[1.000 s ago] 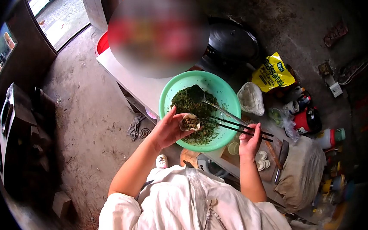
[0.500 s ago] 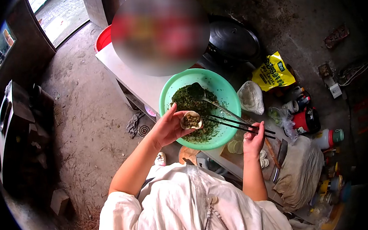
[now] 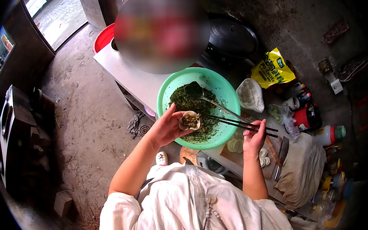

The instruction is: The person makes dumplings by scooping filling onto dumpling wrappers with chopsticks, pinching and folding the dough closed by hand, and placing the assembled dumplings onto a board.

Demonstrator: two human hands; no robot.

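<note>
My left hand (image 3: pixel 166 127) cups a round dumpling wrapper (image 3: pixel 190 120) with a mound of chopped filling on it, over the near left rim of the green bowl (image 3: pixel 232 130). My right hand (image 3: pixel 255 137) is closed around dark chopsticks (image 3: pixel 236 123), whose tips point left toward the wrapper. Inside the bowl lies chopped green filling (image 3: pixel 182 98). A ladle (image 3: pixel 195 90) rests in it, its handle leaning over the right rim. Pale dough rounds (image 3: pixel 235 145) lie on the board below the bowl.
A white bag or bowl of flour (image 3: pixel 250 96) and a yellow packet (image 3: pixel 273 68) stand right of the bowl. A knife (image 3: pixel 282 159) and a cloth-covered bundle (image 3: pixel 301 170) lie nearer. Behind is a black lidded pot (image 3: pixel 232 40). Jars and bottles line the right side.
The view has shifted slightly. My left hand still holds the filled wrapper, and the chopsticks in my right hand have moved slightly away from it to the right.
</note>
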